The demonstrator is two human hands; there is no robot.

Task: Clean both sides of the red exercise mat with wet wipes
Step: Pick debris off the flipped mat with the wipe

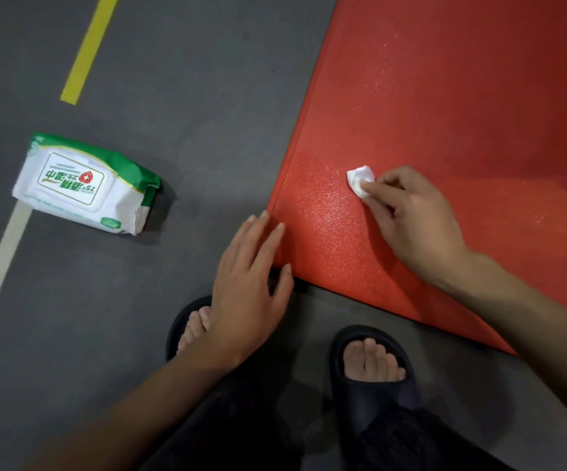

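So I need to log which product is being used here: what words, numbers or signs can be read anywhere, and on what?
"75°" on the lid label of the wet wipes pack, printed upside down from this view.
A white cross in a red drop-shaped badge, same label.
Large green Chinese characters beside it: too blurred to read surely.
Small print on the pack's lower edge: too small to read.
Red exercise mat, floor: no text.

The mat (445, 113) is red and bumpy, the wipe (360, 180) white, the pack (85, 185) white and green, the floor (190, 79) gray with a yellow line (88, 49).
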